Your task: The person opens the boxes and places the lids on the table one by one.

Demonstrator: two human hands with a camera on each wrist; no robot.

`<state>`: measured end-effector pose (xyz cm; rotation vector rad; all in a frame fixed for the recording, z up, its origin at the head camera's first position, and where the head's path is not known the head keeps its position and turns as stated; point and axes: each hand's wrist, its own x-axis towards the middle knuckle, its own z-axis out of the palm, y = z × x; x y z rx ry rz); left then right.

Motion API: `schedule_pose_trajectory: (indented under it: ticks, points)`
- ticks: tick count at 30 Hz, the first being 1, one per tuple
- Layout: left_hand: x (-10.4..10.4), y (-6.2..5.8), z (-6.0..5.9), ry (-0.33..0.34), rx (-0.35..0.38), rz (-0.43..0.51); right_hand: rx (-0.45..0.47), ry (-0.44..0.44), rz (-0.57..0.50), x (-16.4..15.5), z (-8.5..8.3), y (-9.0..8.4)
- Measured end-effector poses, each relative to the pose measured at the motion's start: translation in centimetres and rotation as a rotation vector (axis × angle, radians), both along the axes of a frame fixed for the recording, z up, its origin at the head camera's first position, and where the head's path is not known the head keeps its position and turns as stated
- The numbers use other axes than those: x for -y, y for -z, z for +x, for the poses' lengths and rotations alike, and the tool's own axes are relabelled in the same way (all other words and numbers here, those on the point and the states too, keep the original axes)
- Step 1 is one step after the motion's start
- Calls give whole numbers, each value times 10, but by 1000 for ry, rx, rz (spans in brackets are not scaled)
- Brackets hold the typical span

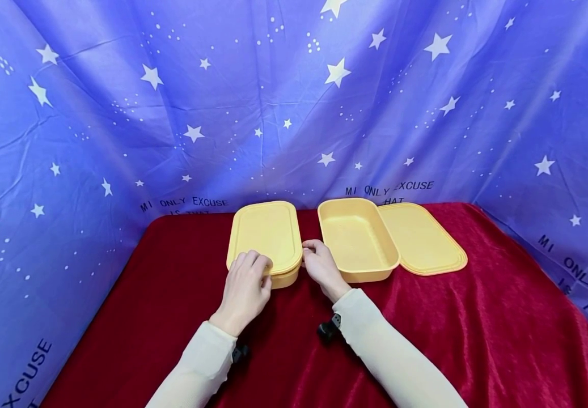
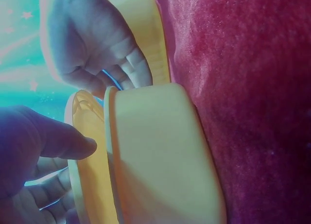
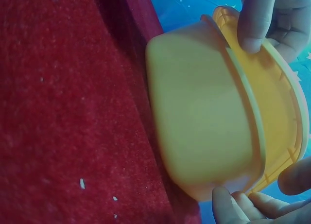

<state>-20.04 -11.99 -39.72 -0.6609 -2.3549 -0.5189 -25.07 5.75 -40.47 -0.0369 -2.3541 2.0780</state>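
A yellow box (image 1: 286, 280) stands left of centre with its yellow lid (image 1: 268, 229) over it. In the left wrist view, the near part of the lid (image 2: 95, 190) is raised from the box rim, leaving a wedge-shaped gap. My left hand (image 1: 245, 286) pinches the lid's near edge, thumb on the underside and fingers across the top. At the box's right side is my right hand (image 1: 324, 269). Its fingertips (image 3: 223, 202) touch the box wall just below the rim, while the thumb stands apart near the lid's edge.
A second, uncovered yellow box (image 1: 357, 235) is close to the right of my right hand. Its matching lid (image 1: 421, 238) lies flat beside it. Red velvet cloth (image 1: 171, 294) covers the table, and a blue star-patterned curtain (image 1: 253, 113) hangs behind and along both sides.
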Motion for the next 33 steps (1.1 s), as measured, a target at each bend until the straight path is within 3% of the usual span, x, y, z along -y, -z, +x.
schedule_pose_trajectory:
  ticks: [11,18,26,33]
  points:
    - [1,-1,0,-20,9,-5,47,-20,58,-1,0,2]
    - [2,-1,-1,-23,-7,-1,72,-25,12,0,-1,1]
    - [2,-1,-2,-26,-53,13,56,-29,36,0,-1,3]
    - [3,-1,-1,-33,-41,-9,45,-34,46,1,-1,4]
